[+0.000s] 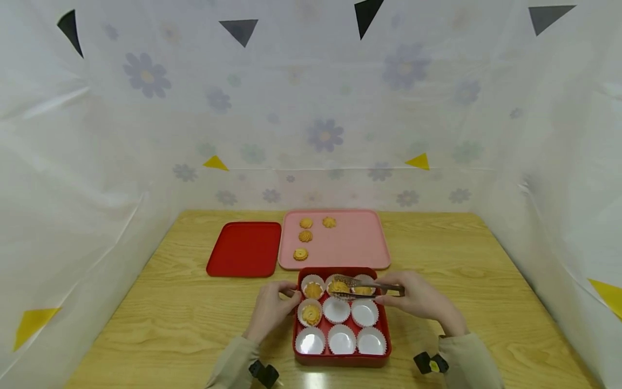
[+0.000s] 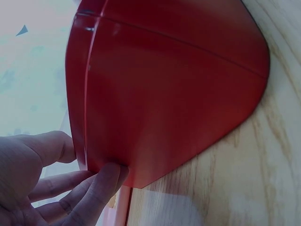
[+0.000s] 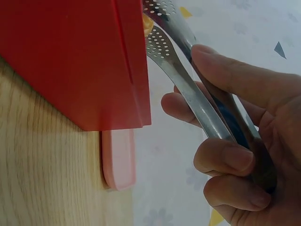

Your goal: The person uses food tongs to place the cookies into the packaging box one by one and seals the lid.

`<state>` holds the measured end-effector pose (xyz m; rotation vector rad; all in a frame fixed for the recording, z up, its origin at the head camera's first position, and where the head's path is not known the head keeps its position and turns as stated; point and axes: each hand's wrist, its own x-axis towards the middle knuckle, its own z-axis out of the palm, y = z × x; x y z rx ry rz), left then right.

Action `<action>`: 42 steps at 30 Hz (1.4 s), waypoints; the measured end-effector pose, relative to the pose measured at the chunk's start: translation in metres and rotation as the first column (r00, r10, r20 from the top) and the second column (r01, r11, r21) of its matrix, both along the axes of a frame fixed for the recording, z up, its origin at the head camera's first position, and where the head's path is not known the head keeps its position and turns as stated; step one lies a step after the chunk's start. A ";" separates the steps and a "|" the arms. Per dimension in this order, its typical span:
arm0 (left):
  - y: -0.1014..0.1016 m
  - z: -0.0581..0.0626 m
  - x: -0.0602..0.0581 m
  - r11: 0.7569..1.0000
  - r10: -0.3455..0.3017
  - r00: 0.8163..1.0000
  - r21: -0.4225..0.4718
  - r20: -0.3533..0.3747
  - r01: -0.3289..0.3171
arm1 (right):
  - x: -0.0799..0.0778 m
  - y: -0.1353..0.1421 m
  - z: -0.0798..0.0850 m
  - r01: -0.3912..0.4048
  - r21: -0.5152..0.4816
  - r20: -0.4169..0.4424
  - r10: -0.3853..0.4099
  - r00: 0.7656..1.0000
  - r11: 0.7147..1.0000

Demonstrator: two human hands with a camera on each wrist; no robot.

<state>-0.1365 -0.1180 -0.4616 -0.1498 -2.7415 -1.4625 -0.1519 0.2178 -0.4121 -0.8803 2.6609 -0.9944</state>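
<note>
A red box (image 1: 341, 361) holds rows of white paper cups (image 1: 342, 340). Cookies lie in the left middle cup, where one cookie (image 1: 311, 314) shows its swirled top, and in the back-row cups. My right hand (image 1: 419, 297) grips metal tongs (image 3: 188, 89) with perforated ends. Their tips are around a cookie (image 1: 338, 287) in the back middle cup; whether it is lifted I cannot tell. At the box's left side, my left hand (image 1: 273, 307) holds the wall near the rim, with thumb and fingertips against the red surface (image 2: 164, 94).
Behind the box lies a pink tray (image 1: 347, 243) with several cookies (image 1: 305, 236) toward its left side. Left of it is a flat red tray (image 1: 246, 249). Everything stands on a wooden table (image 1: 184, 324) enclosed by pale flowered sheets.
</note>
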 end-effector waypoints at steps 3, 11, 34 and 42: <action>0.000 0.000 0.000 1.000 0.000 1.000 -0.003 -0.005 0.000 | 0.002 -0.001 0.000 -0.011 0.010 -0.006 0.011 1.000 1.000; 0.000 -0.001 0.000 1.000 0.004 1.000 -0.012 -0.013 -0.004 | 0.007 -0.003 -0.001 -0.039 0.054 -0.042 0.042 0.998 0.998; 0.000 0.000 0.000 1.000 0.012 1.000 -0.016 0.014 -0.012 | 0.009 -0.013 0.001 -0.041 0.162 -0.097 0.058 0.994 0.986; 0.001 0.001 0.000 1.000 0.014 1.000 -0.020 0.005 -0.014 | 0.010 -0.017 0.004 -0.049 0.174 -0.091 0.065 0.994 0.983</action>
